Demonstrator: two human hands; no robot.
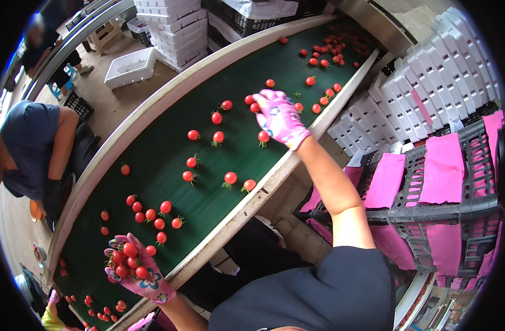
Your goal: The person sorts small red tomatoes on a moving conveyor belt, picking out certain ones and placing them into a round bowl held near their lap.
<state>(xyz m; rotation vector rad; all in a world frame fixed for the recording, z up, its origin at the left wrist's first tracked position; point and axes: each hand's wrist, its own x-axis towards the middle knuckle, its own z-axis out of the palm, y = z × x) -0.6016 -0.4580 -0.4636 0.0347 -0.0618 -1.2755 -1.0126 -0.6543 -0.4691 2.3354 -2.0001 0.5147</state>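
Note:
My left hand, in a pink floral glove, is cupped palm-up around several red cherry tomatoes at the near left of a green conveyor belt. Farther up the belt, my right hand, in a matching glove, reaches over the surface with its fingers bent and apart. One cherry tomato lies between its thumb and fingers, and another is just beyond the fingertips. Its palm is hidden. Loose tomatoes, many with green stems, lie scattered between my hands.
A pale rail borders the belt on my side. Stacked white crates and black crates with pink liners stand at right. Across the belt, a person in a dark shirt bends over. A white crate lies on the floor.

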